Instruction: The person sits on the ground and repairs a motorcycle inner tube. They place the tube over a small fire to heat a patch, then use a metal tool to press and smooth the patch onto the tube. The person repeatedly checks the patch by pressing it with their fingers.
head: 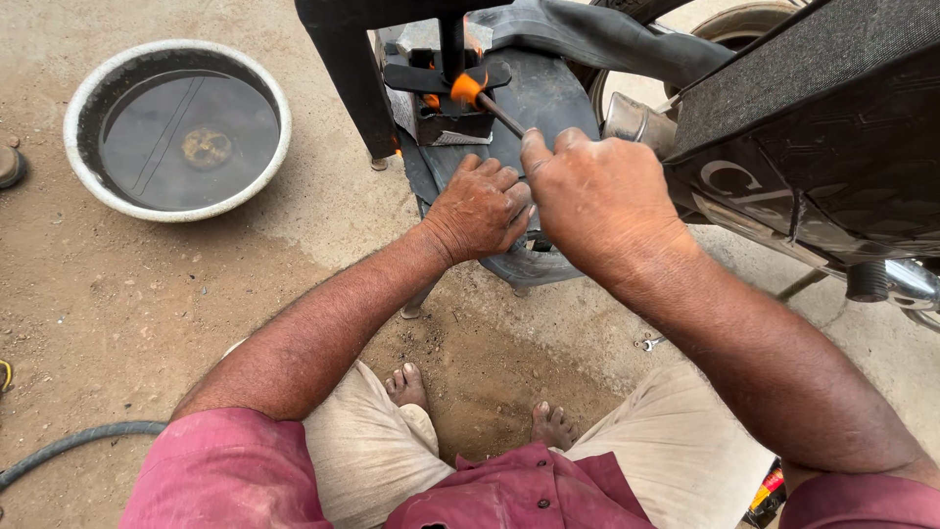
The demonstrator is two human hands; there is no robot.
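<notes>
Both hands on inner tube, at clamp press.
Left: water basin [178, 128] on dirt ground. Centre: left hand [480, 208] fisted, pressing black inner tube [548, 98] onto stand. Right hand [597, 196] closed around thin rod [501, 116] with orange-tipped end; motorcycle [832, 147] just beside.
</notes>
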